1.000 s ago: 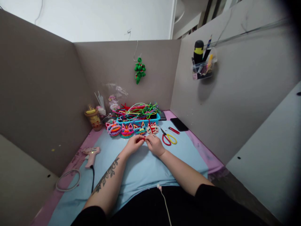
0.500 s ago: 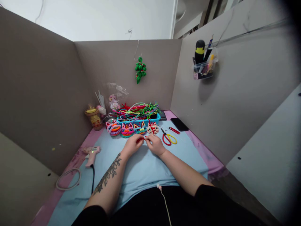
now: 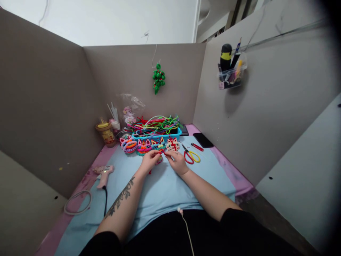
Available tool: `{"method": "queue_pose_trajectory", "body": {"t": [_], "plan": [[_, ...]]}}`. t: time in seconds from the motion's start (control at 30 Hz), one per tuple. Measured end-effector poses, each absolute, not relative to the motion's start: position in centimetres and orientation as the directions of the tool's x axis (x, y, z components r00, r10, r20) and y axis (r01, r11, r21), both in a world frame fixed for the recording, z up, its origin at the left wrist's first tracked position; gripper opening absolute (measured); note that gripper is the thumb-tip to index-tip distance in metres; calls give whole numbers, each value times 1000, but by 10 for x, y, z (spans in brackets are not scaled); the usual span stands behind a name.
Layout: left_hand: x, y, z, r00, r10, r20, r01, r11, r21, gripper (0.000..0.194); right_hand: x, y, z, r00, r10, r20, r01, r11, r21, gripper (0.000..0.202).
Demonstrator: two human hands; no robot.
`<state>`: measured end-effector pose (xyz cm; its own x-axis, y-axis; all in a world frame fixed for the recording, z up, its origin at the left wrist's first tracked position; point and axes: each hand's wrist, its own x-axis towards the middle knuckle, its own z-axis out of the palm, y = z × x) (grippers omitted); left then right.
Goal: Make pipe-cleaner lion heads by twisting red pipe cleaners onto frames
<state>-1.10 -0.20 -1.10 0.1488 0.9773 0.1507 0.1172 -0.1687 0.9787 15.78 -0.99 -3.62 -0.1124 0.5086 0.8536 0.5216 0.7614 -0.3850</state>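
My left hand [image 3: 150, 160] and my right hand [image 3: 176, 161] are close together over the blue cloth, fingertips pinched. Between them runs a bent red strand [image 3: 162, 152], which looks like a pipe cleaner; both hands grip it. A small pink and teal looped piece [image 3: 159, 160] shows just under the fingers, partly hidden; whether it joins the strand I cannot tell. A bit of red [image 3: 150, 172] pokes out below my left hand. Right behind the hands stand several colourful animal heads, among them a pink and orange one [image 3: 144, 146] and a cream and red one [image 3: 173, 144].
A blue basket [image 3: 157, 137] of coloured strands stands at the back. Red-and-yellow scissors [image 3: 191, 155], a red cutter [image 3: 197, 147] and a black phone [image 3: 203, 140] lie to the right. At left are a pink glue gun [image 3: 105, 176] with a cable and a lidded cup [image 3: 106, 134].
My left hand has shifted slightly left and up, and the gap between the hands has widened. More of the red strand and the looped piece now show.
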Motion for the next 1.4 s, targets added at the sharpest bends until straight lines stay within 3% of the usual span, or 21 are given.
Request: {"method": "queue_pose_trajectory", "body": {"t": [0.27, 0.4, 0.7, 0.9, 1.13, 1.4], "plan": [[-10, -10, -1, 267, 959, 95, -153, -55, 987, 27, 157, -15, -34, -332, 349, 877, 505, 850, -147, 27], [-11, -9, -2, 273, 960, 57, -217, 4, 976, 31, 158, -16, -35, -394, 364, 844, 548, 830, -103, 31], [-14, -7, -3, 293, 956, 15, -275, 69, 959, 36, 159, -15, -34, -336, 431, 838, 603, 781, -160, 29], [-12, -9, -3, 279, 959, 42, -218, 20, 976, 34, 156, -16, -32, -347, 479, 806, 608, 769, -196, 26], [-4, -10, -7, 275, 955, 111, -162, -68, 984, 31, 147, -14, -35, -222, 529, 819, 560, 757, -337, 12], [-5, -8, -11, 266, 960, 90, -104, -64, 993, 39, 147, -14, -39, -106, 594, 797, 484, 731, -480, 9]]}}
